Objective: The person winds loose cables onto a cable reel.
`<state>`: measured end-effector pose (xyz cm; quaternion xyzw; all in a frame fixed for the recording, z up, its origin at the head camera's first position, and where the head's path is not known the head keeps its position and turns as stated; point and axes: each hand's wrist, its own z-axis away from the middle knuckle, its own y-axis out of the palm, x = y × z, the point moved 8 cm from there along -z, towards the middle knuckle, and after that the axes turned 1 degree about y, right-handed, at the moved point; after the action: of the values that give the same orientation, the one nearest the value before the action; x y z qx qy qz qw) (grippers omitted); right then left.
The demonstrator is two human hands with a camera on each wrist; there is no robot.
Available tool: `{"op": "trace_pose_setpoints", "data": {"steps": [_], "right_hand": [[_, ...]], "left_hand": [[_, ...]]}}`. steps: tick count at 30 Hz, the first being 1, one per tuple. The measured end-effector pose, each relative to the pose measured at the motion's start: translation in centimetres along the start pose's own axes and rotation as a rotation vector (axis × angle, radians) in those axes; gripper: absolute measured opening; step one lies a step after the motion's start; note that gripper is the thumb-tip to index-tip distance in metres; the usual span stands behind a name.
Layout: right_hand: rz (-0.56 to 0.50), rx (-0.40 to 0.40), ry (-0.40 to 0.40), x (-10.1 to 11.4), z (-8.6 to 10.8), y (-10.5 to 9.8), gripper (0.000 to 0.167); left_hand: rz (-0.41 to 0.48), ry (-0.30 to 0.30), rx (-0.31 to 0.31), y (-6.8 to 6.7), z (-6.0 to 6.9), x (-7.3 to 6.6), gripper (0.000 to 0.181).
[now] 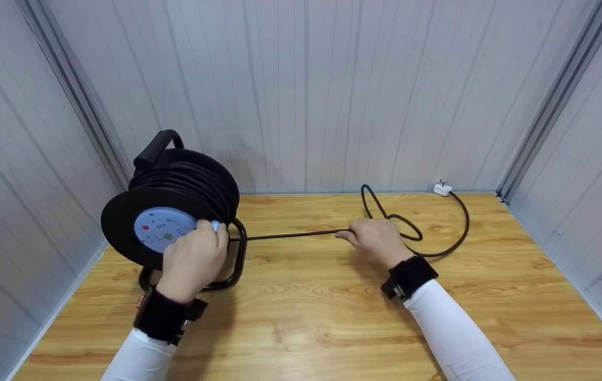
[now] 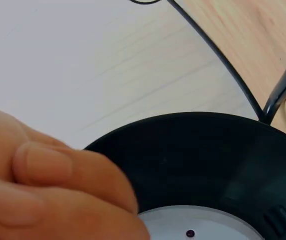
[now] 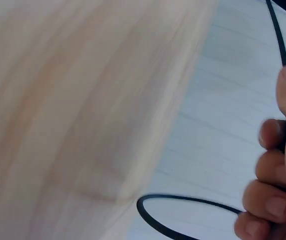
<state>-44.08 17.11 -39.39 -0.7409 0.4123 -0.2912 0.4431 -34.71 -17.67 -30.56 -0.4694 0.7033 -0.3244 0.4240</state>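
A black cable reel [image 1: 118, 227] stands on its tube frame at the left of the table, a pale blue socket panel [image 1: 155, 225] on its face. My left hand [image 1: 195, 262] has its fingers curled round a small light-blue crank knob [image 1: 215, 225] at the reel's edge. In the left wrist view, those fingers hide the knob in front of the black rim [image 2: 198, 145]. Out to the right runs the black cable [image 1: 290, 235], nearly straight, into my right hand [image 1: 377, 241]. That hand grips the cable, its fingers wrapped round it in the right wrist view.
Past the right hand, loose cable loops [image 1: 407, 227] lie on the wooden table [image 1: 301, 317] and end in a white plug [image 1: 443, 188] near the back edge. White panel walls [image 1: 306, 106] close off the back and both sides. The reel's carrying handle [image 1: 154, 151] points upward.
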Motion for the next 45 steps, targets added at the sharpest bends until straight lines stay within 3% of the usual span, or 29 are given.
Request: {"op": "trace_pose_setpoints", "data": {"steps": [4, 9, 11, 13, 18, 22, 27, 35, 45], "right_hand": [[0.033, -0.059, 0.017, 0.0, -0.2, -0.5, 0.054], [0.040, 0.082, 0.107, -0.7, 0.0, 0.5, 0.057], [0.040, 0.102, 0.109, -0.9, 0.1, 0.7, 0.055], [0.048, 0.062, 0.077, -0.9, 0.2, 0.5, 0.053], [0.122, -0.167, -0.033, -0.6, 0.3, -0.8, 0.057], [0.172, -0.280, -0.117, 0.3, 0.4, -1.4, 0.060], [0.194, -0.341, -0.177, 0.9, 0.7, -1.9, 0.057], [0.121, -0.177, -0.102, 0.5, 0.2, -1.2, 0.057], [0.096, -0.065, -0.072, 0.6, 0.1, -0.6, 0.053]], "left_hand": [[0.012, -0.027, 0.098, 0.6, 0.0, 0.3, 0.044], [-0.002, 0.007, 0.114, 1.4, 0.2, 0.1, 0.043], [-0.018, 0.026, 0.113, 1.9, 0.4, 0.1, 0.042], [-0.045, 0.047, 0.121, 2.4, 0.7, 0.2, 0.041], [-0.139, 0.107, 0.207, 4.2, 1.6, 1.0, 0.039], [-0.156, 0.102, 0.283, 5.5, 2.3, 2.2, 0.039], [-0.126, 0.092, 0.329, 6.0, 2.5, 3.2, 0.038], [-0.132, 0.071, 0.401, 6.3, 2.7, 4.1, 0.036], [-0.147, 0.100, 0.471, 6.9, 3.0, 5.4, 0.028]]}}
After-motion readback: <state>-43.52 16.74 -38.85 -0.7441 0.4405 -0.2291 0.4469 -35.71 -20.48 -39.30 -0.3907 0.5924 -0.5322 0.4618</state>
